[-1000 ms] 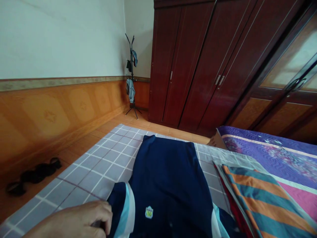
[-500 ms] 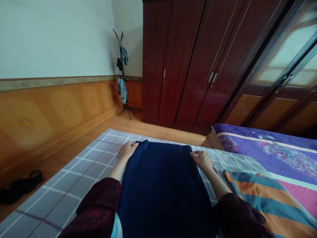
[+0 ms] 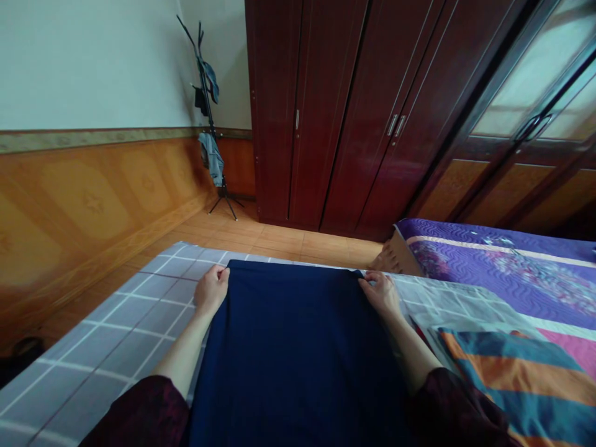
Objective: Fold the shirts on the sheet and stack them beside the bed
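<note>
- Head cam: gray checked sheet (image 3: 116, 335) covers the work surface, with wood-look floor (image 3: 298, 241) past it, a dark red wardrobe (image 3: 326, 118) behind and a coat stand (image 3: 208, 118) in the corner.
- Navy garment (image 3: 288, 347) is laid out mid-sheet. Left hand (image 3: 212, 289) is curled shut on its far left corner, right hand (image 3: 380, 293) pinches the far right one.
- Garment's near end runs off the bottom of the frame, and I can't make out the fingertips' exact grip. Some dark thing (image 3: 22, 357) at lower left is cut off too, no clue what.
- Garment's far edge sits right by the sheet's far edge. Wide strip of sheet shows on the left; on the right, a striped orange-and-teal cloth (image 3: 544, 372) is near the forearm.
</note>
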{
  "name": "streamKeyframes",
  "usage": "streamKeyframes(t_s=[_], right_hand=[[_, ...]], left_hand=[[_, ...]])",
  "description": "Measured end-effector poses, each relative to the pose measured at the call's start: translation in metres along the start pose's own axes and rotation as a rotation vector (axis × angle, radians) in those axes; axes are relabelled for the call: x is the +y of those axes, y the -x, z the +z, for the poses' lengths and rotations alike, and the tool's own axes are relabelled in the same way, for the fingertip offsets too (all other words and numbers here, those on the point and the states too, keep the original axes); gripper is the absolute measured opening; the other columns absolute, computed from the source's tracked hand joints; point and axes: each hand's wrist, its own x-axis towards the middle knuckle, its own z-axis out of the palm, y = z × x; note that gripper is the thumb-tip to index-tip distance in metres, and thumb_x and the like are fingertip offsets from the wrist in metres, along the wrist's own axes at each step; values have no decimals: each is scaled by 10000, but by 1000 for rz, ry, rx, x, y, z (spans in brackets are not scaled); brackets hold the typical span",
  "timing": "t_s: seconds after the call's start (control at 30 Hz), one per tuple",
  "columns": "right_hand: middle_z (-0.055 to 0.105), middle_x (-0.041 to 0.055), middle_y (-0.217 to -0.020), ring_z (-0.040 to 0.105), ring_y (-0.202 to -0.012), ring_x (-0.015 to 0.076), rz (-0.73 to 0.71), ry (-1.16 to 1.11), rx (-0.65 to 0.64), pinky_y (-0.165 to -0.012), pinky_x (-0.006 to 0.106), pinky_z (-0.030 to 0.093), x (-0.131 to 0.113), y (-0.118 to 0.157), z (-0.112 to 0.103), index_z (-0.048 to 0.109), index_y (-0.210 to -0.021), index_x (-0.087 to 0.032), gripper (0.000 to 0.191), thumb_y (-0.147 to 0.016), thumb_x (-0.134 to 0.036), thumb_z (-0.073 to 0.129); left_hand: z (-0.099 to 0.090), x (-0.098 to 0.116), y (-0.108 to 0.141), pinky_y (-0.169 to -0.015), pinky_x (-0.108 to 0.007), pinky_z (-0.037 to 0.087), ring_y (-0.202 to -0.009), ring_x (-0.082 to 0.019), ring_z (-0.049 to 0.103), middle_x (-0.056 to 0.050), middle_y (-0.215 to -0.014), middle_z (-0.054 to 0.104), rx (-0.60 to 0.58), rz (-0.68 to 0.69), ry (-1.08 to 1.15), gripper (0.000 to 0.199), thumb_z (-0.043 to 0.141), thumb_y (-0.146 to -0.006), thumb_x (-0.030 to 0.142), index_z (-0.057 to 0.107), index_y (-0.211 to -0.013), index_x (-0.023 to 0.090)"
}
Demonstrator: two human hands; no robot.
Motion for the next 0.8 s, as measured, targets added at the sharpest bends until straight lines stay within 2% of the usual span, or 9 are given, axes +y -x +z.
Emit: streamKeyframes(t_s=[0.13, 0.2, 0.4, 0.6, 0.67, 0.8], right_hand=[[643, 56, -1090, 535, -1066, 260, 0, 3, 5, -845, 355, 440, -2, 1, 0, 650, -772, -215, 199, -815, -363, 525], [641, 53, -1068, 533, -1061, 258, -9, 6, 7, -836, 351, 441, -4, 1, 0, 639, -759, -216, 189, -812, -362, 531], [638, 77, -978, 542, -1010, 264, -38, 24, 32, -819, 365, 441, -3, 1, -1, 645, -803, -211, 209, -828, -348, 489], [639, 61, -940, 552, -985, 252, -90, 37, 32, -832, 347, 438, -2, 0, 0, 647, -791, -219, 210, -819, -382, 517], [642, 70, -937, 555, -982, 255, -84, 50, 40, -834, 347, 437, -3, 1, 0, 642, -786, -212, 201, -826, -361, 513], [639, 101, -958, 551, -992, 272, -84, 91, 56, -821, 357, 442, -4, 5, -3, 635, -807, -191, 202, -850, -316, 482]], left_hand=[[-1, -1, 0, -649, -271, 414, -886, -239, 645, -2, -893, 702, -84, 85, 2, 283, 469, -849, 497, 631, -924, 278], [0, 0, 0, -651, -274, 416, -875, -242, 647, 8, -880, 702, -100, 99, -9, 243, 522, -818, 484, 632, -892, 281], [5, -2, -1, -684, -310, 430, -948, -280, 628, -92, -1008, 672, 11, 29, -61, 331, 370, -912, 426, 548, -1101, 221], [-6, -6, -4, -660, -247, 438, -817, -217, 642, -12, -827, 685, -110, 178, -85, 226, 600, -783, 420, 631, -904, 232], [-7, -7, -4, -649, -248, 435, -798, -216, 641, -13, -814, 683, -101, 181, -103, 197, 578, -806, 400, 632, -888, 229], [-2, -8, -2, -667, -301, 437, -852, -269, 636, -67, -870, 678, -5, 146, -157, 258, 424, -910, 395, 604, -981, 225]])
